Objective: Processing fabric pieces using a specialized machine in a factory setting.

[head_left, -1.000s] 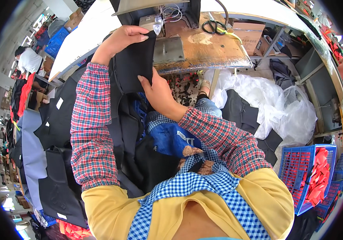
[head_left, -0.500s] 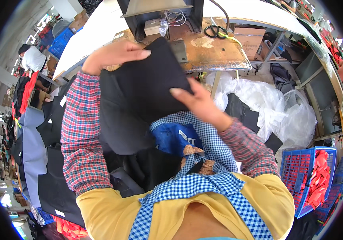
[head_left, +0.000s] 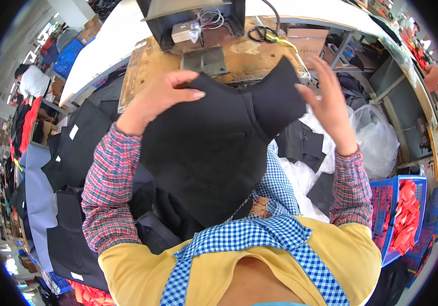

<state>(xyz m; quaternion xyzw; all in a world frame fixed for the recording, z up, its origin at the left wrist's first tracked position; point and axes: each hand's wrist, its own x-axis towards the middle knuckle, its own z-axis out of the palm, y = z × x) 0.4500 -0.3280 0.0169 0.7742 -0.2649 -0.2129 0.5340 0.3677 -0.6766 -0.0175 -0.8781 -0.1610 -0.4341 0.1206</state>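
Observation:
A black fabric piece (head_left: 203,137) hangs spread out in front of my chest, with a raised seam between its wide part and a smaller flap on the right. The fingers and thumb of my left hand (head_left: 160,99) pinch its upper left edge. At the flap's right edge is my right hand (head_left: 332,109), thumb and fingers apart; the thumb tip is close to the cloth, and I cannot tell whether it touches. Beyond the cloth stands a worn wooden work surface (head_left: 152,66) with a dark metal plate (head_left: 203,60) on it.
A dark-framed machine (head_left: 160,25) stands at the back, black-handled scissors (head_left: 262,34) to its right. Black cut pieces (head_left: 78,158) lie in piles on the left. Clear plastic bags (head_left: 377,135) lie on the right, above a blue crate (head_left: 397,183) of red cloth pieces.
The black fabric has been opened out wider, its flap swinging up to the right. My right hand has let go and moved right. My left hand still grips the edge, slightly lower.

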